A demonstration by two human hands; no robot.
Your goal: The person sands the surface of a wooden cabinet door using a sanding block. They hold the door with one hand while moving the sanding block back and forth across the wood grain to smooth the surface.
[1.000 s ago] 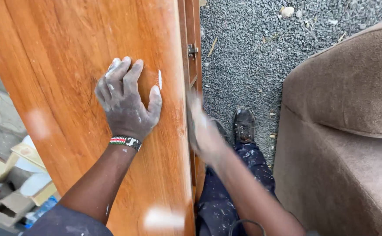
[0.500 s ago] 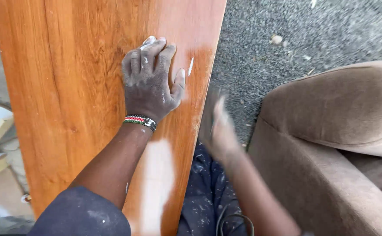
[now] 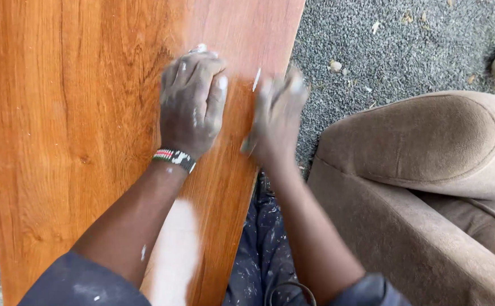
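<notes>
Board (image 3: 89,141), orange-brown with wood grain, upright and filling the left half of the view. Left hand (image 3: 191,105) flat on its face near the right edge, fingers loosely spread, palm pressed to the wood, gripping nothing; beaded band (image 3: 174,158) at the wrist. Right hand (image 3: 276,116) at the board's right edge, just beside the left hand, blurred (too smeared to tell whether open or closed, or whether anything is in it). White streak (image 3: 256,79) on the wood between the two hands. Larger white patch (image 3: 175,255) lower on the board, partly behind the left forearm. Both hands dusted with pale powder. Paint-flecked dark trousers (image 3: 261,249) below the right arm. Brown upholstered sofa (image 3: 429,170) close on the right, its arm near the right forearm. Grey gravel (image 3: 383,51) beyond, with a few pale stones and scraps.
</notes>
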